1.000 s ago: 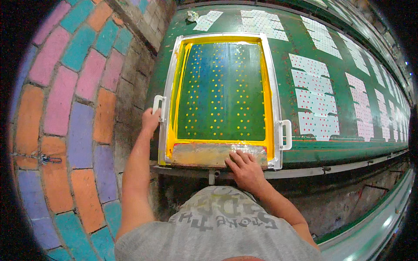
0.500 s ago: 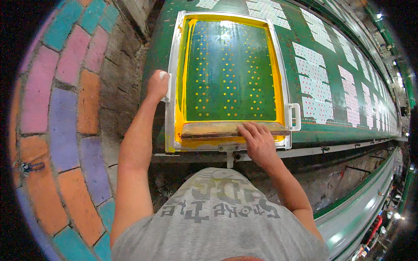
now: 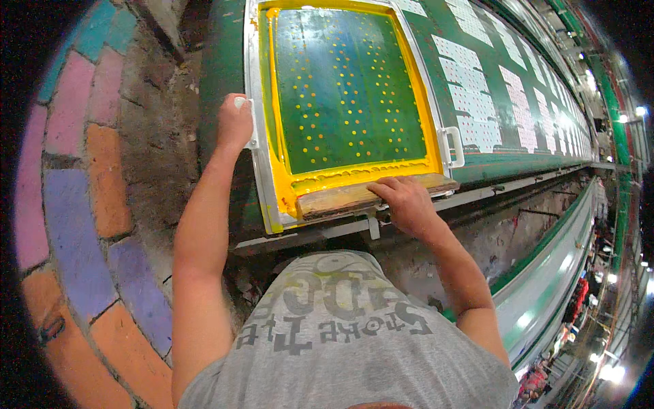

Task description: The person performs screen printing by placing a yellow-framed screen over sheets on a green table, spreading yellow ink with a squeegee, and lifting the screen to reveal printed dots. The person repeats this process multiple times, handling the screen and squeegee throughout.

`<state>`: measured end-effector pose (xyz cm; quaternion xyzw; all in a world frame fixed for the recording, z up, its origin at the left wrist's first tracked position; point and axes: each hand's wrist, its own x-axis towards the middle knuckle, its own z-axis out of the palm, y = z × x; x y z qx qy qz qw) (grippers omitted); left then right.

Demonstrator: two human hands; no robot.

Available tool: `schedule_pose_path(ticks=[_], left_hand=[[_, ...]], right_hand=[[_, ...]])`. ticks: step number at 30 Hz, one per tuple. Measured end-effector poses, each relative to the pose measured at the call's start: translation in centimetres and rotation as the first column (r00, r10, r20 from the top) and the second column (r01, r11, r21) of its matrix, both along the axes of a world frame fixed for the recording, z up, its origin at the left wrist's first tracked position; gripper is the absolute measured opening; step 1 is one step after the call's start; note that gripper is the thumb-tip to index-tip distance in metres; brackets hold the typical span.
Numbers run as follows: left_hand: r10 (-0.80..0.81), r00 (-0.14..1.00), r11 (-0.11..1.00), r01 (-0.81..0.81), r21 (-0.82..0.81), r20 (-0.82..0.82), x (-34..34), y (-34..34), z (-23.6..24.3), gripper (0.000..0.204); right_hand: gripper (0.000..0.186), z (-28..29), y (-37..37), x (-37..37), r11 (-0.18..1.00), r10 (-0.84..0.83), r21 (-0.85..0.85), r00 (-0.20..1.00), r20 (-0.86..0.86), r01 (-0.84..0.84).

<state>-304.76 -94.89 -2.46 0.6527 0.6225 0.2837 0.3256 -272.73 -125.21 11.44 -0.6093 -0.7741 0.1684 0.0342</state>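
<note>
A silk-screen frame (image 3: 414, 56) with pale metal bars lies over the green table. Its green mesh (image 3: 340, 88) is dotted with yellow and orange, and thick yellow ink (image 3: 368, 172) lines the inner edges. My left hand (image 3: 236, 124) is closed round the white handle (image 3: 253, 133) on the frame's left side. At the near end, my right hand (image 3: 407, 203) grips a wooden squeegee (image 3: 335, 203) from above, fingers over its top edge. The squeegee's lower edge is hidden. Another white handle (image 3: 456, 146) on the frame's right side is free of any hand.
White cut pieces printed with red dots (image 3: 470, 102) lie in rows along the long green table (image 3: 415, 161). A metal rail (image 3: 490, 191) edges the near side. Painted paving (image 3: 68, 238) lies to the left; another long table (image 3: 545, 273) stands at the lower right.
The squeegee has come toward me at the near end of the frame, and a wider band of yellow ink shows beyond it. The whole view has shifted; my left hand keeps its handle.
</note>
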Motion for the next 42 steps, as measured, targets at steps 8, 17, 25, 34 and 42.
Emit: schedule_pose_path(ticks=[8,17,25,34,42], left_hand=[[0.001,1.0,0.999,-0.001,-0.039,0.004,-0.1,-0.3,0.7,0.027],[0.032,0.999,0.997,-0.032,-0.066,-0.003,0.3,-1.2,2.5,0.022],[0.059,0.997,0.984,-0.066,-0.163,-0.046,1.0,-1.4,4.2,0.023],[0.081,0.992,0.976,-0.098,-0.195,-0.095,1.5,-1.2,4.7,0.027],[0.057,0.994,0.984,-0.072,-0.165,-0.098,1.3,-1.4,4.5,0.027]], right_hand=[[0.054,-3.2,2.6,0.9,0.983,0.037,0.178,0.998,0.054,-0.047],[0.041,-7.0,22.5,6.3,0.943,0.103,0.313,0.993,0.053,-0.115],[0.046,-9.8,43.5,11.1,0.962,0.088,0.245,0.988,0.131,-0.118],[0.038,-9.7,57.0,13.9,0.995,0.055,0.068,0.969,0.24,-0.073],[0.036,-10.7,58.8,16.5,0.974,0.125,0.177,0.986,0.109,-0.143]])
